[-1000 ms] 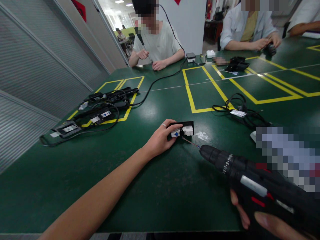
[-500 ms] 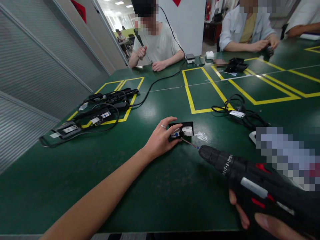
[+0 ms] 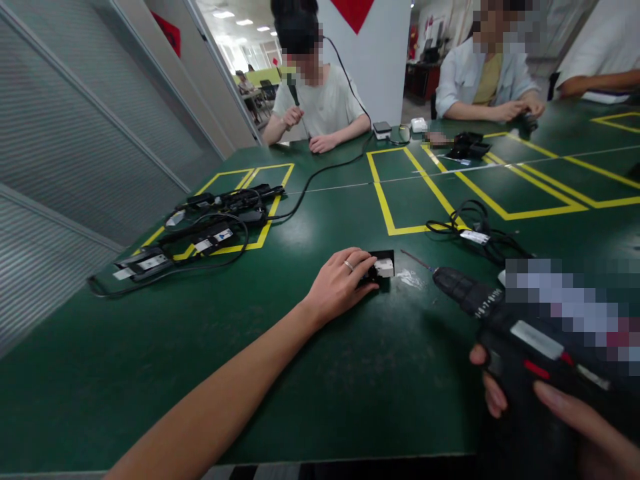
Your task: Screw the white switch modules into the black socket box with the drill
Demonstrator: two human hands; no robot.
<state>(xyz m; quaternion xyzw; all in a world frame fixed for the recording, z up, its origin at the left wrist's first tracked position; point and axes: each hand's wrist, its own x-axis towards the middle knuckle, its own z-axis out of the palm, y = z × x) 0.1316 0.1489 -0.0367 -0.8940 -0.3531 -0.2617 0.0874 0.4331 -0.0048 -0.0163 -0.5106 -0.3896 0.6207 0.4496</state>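
Observation:
My left hand (image 3: 340, 283) rests on a small black and white electrical part (image 3: 382, 267) on the green table (image 3: 350, 373), fingers curled over its left end and holding it down. My right hand (image 3: 545, 407) grips the handle of a black cordless screwdriver (image 3: 505, 320) at the lower right. Its thin bit (image 3: 417, 261) points up and left, its tip lifted clear to the right of the part. A white smear (image 3: 411, 278) marks the table between the part and the tool.
Black power strips and cables (image 3: 200, 230) lie at the left inside yellow floor-tape boxes. A coiled black cable with a white tag (image 3: 475, 230) lies right of centre. Two people sit at the far edge, one (image 3: 315, 100) holding a tool, another (image 3: 490, 87) handling a black item.
The screwdriver bit has pulled away from the part, moving right and up. My left hand has closed further over the part. The view has shifted slightly down and left.

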